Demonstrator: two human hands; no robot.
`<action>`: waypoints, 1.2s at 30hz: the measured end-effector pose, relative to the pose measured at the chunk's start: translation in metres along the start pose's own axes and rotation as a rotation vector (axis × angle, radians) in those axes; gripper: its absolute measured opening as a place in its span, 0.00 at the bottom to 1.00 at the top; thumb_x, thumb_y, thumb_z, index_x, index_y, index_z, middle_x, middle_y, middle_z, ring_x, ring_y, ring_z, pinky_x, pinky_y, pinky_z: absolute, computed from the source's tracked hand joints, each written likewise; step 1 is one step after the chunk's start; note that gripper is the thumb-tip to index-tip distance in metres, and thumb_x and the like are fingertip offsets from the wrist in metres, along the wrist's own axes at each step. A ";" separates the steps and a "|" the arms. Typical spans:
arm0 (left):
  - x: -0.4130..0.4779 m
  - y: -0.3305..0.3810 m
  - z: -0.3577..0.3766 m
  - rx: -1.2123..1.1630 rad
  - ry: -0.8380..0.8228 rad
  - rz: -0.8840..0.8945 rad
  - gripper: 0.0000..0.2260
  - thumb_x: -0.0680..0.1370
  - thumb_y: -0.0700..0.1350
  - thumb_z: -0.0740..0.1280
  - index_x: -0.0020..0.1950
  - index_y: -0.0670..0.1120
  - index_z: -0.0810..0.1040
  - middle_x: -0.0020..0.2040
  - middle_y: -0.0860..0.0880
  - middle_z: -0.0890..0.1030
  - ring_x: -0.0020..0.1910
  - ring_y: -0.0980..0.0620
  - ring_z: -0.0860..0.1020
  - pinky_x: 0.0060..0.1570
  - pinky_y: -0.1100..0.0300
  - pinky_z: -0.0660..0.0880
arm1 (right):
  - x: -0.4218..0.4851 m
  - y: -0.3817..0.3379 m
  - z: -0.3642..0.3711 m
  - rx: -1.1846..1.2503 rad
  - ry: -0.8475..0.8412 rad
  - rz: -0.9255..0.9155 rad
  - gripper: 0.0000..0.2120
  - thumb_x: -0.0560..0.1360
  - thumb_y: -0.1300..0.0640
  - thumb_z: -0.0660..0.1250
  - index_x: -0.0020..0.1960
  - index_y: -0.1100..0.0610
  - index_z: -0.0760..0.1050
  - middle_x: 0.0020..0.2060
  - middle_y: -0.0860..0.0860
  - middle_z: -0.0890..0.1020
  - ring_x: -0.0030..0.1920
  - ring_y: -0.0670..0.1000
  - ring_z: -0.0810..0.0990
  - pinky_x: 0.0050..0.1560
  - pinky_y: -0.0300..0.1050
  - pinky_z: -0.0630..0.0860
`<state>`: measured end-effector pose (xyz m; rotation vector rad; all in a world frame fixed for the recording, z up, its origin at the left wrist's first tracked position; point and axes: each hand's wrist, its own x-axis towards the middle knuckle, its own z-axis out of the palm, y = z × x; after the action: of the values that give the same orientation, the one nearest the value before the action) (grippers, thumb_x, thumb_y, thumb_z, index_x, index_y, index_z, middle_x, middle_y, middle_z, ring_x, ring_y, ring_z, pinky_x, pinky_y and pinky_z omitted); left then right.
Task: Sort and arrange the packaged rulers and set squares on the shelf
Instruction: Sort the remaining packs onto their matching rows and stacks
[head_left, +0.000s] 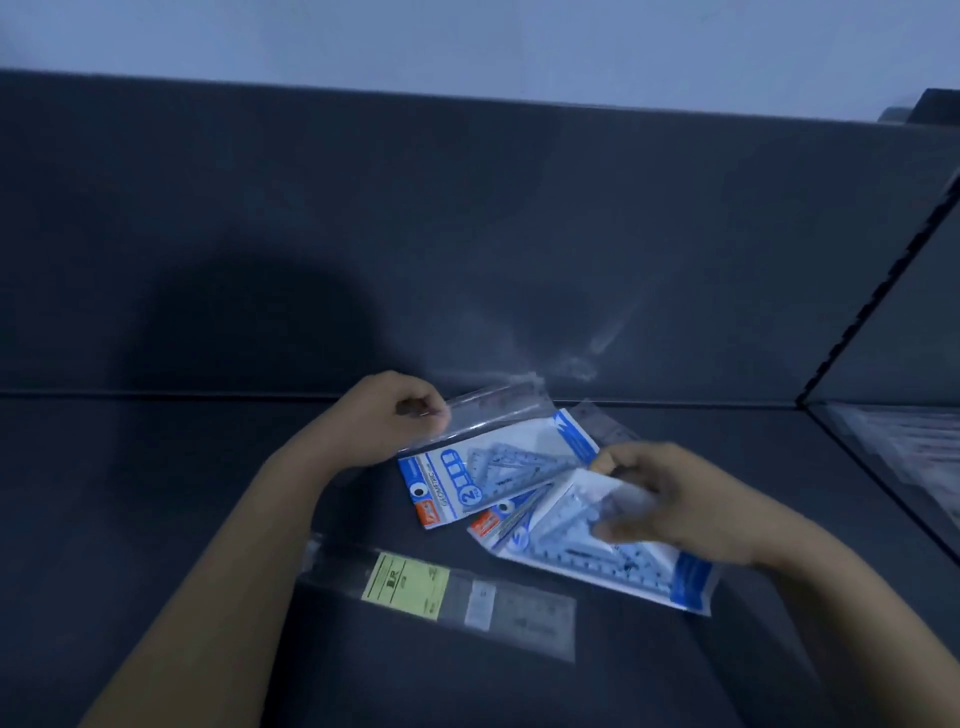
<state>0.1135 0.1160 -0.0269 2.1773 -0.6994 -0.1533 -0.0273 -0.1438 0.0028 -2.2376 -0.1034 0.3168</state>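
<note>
While a dark shelf (156, 493) fills the view, a labelled ruler pack (441, 597) lies near its front; the right hand (675, 499) grips one set-square pack (623, 569) beside a second pack (493, 467), and the left hand (384, 421) pinches a clear ruler (498, 410).

Left hand (384, 415) pinches ruler (493, 410); right hand (670, 499), set-square pack (597, 564).

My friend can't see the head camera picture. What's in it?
Two bare hands sort packets on a dark grey shelf: the left hand pinches a clear-sleeved ruler, the right hand grips a blue-and-white set-square packet. A second blue-and-white packet and a yellow-labelled clear ruler lie flat.
</note>
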 end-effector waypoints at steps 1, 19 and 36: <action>-0.001 0.001 -0.001 -0.015 0.027 0.011 0.04 0.75 0.39 0.70 0.41 0.44 0.83 0.34 0.54 0.81 0.31 0.65 0.74 0.34 0.72 0.70 | -0.001 0.000 -0.004 0.034 0.048 -0.031 0.09 0.69 0.66 0.74 0.45 0.60 0.76 0.38 0.56 0.83 0.38 0.46 0.78 0.41 0.39 0.73; 0.021 0.101 0.077 -0.213 -0.118 0.141 0.07 0.75 0.33 0.69 0.45 0.46 0.81 0.36 0.48 0.84 0.32 0.60 0.79 0.35 0.68 0.75 | -0.101 0.046 -0.059 0.114 0.190 0.000 0.05 0.74 0.67 0.69 0.48 0.62 0.81 0.46 0.59 0.84 0.46 0.55 0.82 0.50 0.51 0.78; 0.125 0.314 0.380 -0.191 -0.298 0.098 0.07 0.69 0.38 0.77 0.42 0.47 0.81 0.31 0.54 0.82 0.29 0.62 0.79 0.31 0.71 0.72 | -0.257 0.249 -0.254 0.249 0.292 -0.007 0.07 0.67 0.62 0.76 0.44 0.57 0.83 0.41 0.62 0.84 0.42 0.70 0.80 0.45 0.65 0.76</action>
<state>-0.0440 -0.3679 -0.0252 1.9521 -0.9175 -0.4810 -0.2169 -0.5389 0.0135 -2.0108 0.0803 -0.0038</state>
